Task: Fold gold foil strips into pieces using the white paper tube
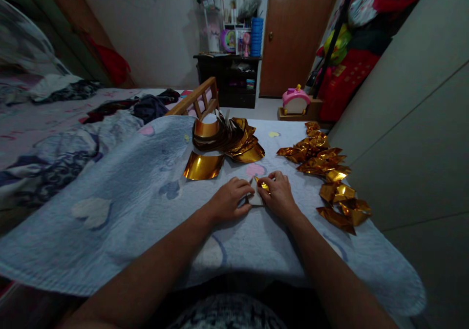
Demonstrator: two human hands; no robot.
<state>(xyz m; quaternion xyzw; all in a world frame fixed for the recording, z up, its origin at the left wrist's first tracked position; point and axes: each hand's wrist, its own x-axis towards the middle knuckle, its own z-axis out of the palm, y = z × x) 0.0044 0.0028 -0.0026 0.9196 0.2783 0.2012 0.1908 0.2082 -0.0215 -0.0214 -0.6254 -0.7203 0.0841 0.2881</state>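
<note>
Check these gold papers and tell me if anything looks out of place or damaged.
Nothing looks spilled or plainly damaged. The stack of gold sheets looks untidy: it fans out over the blue cover, edges curling instead of lying flat. To its right, folded gold pieces trail in an uneven line.

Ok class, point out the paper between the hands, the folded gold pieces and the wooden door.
Paper (256,200), head view: its pale face.
Folded gold pieces (320,166), head view: a piece near the middle.
Wooden door (298,36), head view: middle of its panel.
</note>
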